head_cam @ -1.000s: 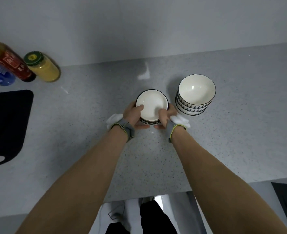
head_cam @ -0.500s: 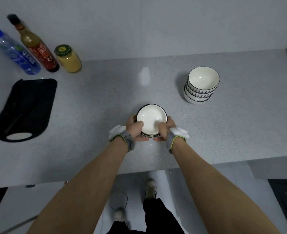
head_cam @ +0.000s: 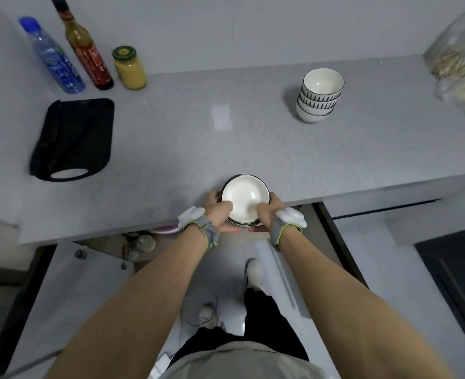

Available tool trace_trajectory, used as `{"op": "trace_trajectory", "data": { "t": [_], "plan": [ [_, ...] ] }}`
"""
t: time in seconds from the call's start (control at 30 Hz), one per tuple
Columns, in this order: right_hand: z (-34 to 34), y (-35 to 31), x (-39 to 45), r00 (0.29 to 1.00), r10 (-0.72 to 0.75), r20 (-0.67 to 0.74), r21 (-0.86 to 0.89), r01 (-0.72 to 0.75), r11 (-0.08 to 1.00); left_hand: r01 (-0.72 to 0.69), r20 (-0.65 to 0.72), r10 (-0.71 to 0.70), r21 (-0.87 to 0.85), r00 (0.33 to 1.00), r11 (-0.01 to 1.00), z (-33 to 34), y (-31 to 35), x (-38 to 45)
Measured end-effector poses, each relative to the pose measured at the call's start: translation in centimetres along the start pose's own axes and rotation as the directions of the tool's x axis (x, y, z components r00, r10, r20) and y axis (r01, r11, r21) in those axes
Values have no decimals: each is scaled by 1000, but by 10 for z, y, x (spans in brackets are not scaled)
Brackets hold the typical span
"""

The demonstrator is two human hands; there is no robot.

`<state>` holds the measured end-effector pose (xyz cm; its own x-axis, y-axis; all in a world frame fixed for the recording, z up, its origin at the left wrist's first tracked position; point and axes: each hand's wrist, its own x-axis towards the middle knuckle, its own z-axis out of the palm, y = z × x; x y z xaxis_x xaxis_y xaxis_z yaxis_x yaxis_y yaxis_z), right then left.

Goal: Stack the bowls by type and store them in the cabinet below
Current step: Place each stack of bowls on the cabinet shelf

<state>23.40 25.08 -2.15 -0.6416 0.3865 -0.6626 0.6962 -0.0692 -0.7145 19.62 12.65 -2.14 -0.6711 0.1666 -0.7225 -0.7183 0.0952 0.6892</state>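
Note:
A stack of shallow white bowls with dark rims [head_cam: 244, 196] is held over the front edge of the grey counter [head_cam: 253, 143]. My left hand [head_cam: 217, 212] grips its left side, thumb on the rim. My right hand [head_cam: 269, 213] grips its right side the same way. A second stack of deeper white bowls with a black triangle pattern [head_cam: 320, 94] stands at the back right of the counter. Below the counter edge the cabinet [head_cam: 144, 242] stands open, with a few items dimly seen inside.
A blue water bottle [head_cam: 53, 57], a dark sauce bottle [head_cam: 85, 47] and a yellow jar [head_cam: 129, 67] line the back left wall. A black cutting board [head_cam: 74, 138] lies on the left. Clear bags of food [head_cam: 461, 64] sit at the far right. My feet [head_cam: 253, 272] are on the floor below.
Both hands have carried the shallow stack from beside the patterned stack toward me, to the counter's front edge. The view has pulled back and the open cabinet below has come into sight.

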Motion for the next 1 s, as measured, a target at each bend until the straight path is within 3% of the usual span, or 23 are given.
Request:
{"op": "trace_trajectory", "data": {
  "t": [0.3,0.67,0.8,1.0],
  "plan": [
    [8,57,-34,999,-29,23,41,28,999,18,-33,-19,-34,999,999,-20,-57,-29],
    [13,114,-1,992,74,104,-24,-72,997,171,-134,-174,-36,976,985,-13,-121,0],
    [13,147,35,978,118,174,-81,-105,991,182,-214,-169,40,962,983,-3,-155,37],
    [19,192,104,969,82,231,-58,-71,996,193,-244,-197,-39,950,980,3,-208,114]
  ]
}}
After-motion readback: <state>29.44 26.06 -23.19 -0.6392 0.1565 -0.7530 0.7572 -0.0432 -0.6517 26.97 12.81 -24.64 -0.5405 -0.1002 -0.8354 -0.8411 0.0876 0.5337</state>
